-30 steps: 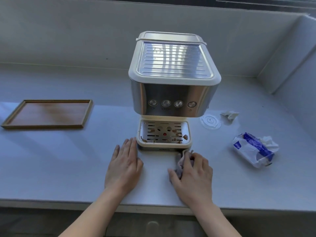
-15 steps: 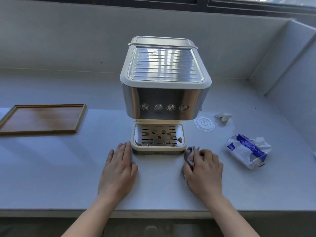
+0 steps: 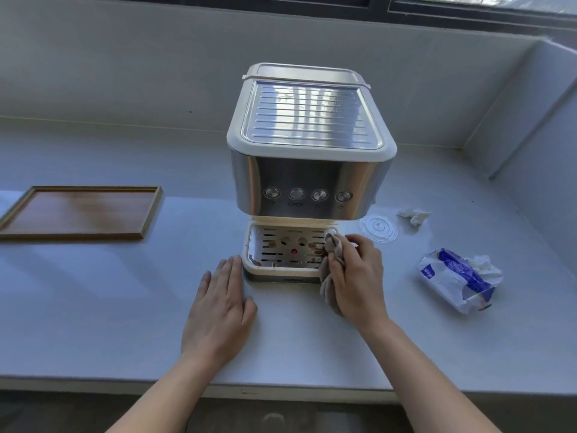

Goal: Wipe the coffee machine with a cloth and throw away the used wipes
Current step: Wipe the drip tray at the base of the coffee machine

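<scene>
A steel and cream coffee machine (image 3: 310, 157) stands in the middle of the pale counter. Its drip tray (image 3: 282, 252) at the front carries brown coffee stains. My right hand (image 3: 356, 276) grips a crumpled beige cloth (image 3: 331, 270) and presses it on the tray's right side. My left hand (image 3: 221, 310) lies flat on the counter, fingers apart, its fingertips against the tray's left front corner. A crumpled white used wipe (image 3: 413, 215) lies on the counter to the right of the machine.
A wooden tray (image 3: 78, 212) sits at the left. A clear round plastic lid (image 3: 377, 228) lies right of the machine. A blue and white wipes pack (image 3: 457, 281) lies further right. Walls close off the back and the right; the counter edge (image 3: 281, 387) runs near me.
My right hand has carried the cloth from the counter in front of the machine up onto the right side of the drip tray. My left hand stays flat beside the tray.
</scene>
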Demonstrator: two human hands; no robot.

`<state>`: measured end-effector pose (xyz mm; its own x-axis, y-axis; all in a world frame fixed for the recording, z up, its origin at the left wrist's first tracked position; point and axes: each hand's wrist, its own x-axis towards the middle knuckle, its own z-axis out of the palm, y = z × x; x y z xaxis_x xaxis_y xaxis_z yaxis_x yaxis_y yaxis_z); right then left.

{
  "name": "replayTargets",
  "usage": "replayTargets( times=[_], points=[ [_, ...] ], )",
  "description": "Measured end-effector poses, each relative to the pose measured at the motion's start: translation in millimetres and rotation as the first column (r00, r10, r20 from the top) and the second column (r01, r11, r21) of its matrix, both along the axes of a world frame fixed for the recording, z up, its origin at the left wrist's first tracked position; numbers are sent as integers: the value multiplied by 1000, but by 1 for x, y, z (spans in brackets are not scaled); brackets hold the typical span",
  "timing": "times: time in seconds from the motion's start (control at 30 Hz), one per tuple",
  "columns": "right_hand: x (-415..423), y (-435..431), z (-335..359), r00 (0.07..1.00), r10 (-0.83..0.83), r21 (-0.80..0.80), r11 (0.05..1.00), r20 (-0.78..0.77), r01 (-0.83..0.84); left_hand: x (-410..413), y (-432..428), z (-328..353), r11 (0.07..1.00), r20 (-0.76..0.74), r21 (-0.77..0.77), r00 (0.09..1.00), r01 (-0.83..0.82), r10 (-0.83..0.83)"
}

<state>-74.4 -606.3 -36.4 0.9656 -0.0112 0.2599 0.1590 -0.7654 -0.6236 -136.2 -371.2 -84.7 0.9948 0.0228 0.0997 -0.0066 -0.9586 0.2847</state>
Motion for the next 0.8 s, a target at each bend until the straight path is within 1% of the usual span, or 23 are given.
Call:
replayTargets(
  times=[0.03,0.13,0.2,0.23,0.3,0.4,0.43,0.5,0.57,0.6,0.63,0.67,0.73,0.77,0.8],
  points=[
    [3,3,-3,1000,-2,-93,996,-5,2,-1,0,1,1000,-3,-1,1000,5,-5],
    [-5,3,-7,999,21,-125,992,-26,-25,-1,0,2,1000,-4,0,1000,16,-16],
    [-14,-4,-13,995,95,-234,969,42,-82,-1,0,2,1000,-2,0,1000,15,-15],
    [-15,-8,-14,989,134,-263,958,68,-112,-1,0,2,1000,0,-1,1000,18,-18],
    [-8,-12,-9,986,153,-250,959,64,-132,-1,0,2,1000,3,-1,1000,20,-20],
    [14,-8,-4,997,70,-114,991,36,-65,-2,-1,2,1000,5,8,1000,17,-17],
    [23,-4,-1,999,40,-126,991,22,-36,-2,-1,2,1000,5,9,1000,15,-15],
    [41,5,3,999,-1,-209,978,-33,-6,-1,-1,2,1000,8,6,1000,13,-13],
    [50,13,7,996,-12,-331,944,-93,-20,-1,-1,2,1000,12,0,1000,13,-13],
    [49,14,9,996,7,-391,919,-92,-43,-1,-1,2,1000,13,-2,1000,14,-14],
    [44,14,8,997,43,-404,913,-62,-64,-2,-1,2,1000,11,-4,1000,14,-14],
    [34,12,8,996,84,-364,927,-19,-85,-2,0,2,1000,9,-7,1000,15,-15],
    [9,4,6,989,136,-230,966,52,-120,-1,0,2,1000,11,-13,1000,10,-10],
    [0,0,5,987,152,-188,972,58,-139,-1,0,2,1000,12,-14,1000,9,-9],
    [-6,-3,4,986,160,-182,972,53,-148,-1,0,2,1000,12,-14,1000,11,-11]
  ],
)
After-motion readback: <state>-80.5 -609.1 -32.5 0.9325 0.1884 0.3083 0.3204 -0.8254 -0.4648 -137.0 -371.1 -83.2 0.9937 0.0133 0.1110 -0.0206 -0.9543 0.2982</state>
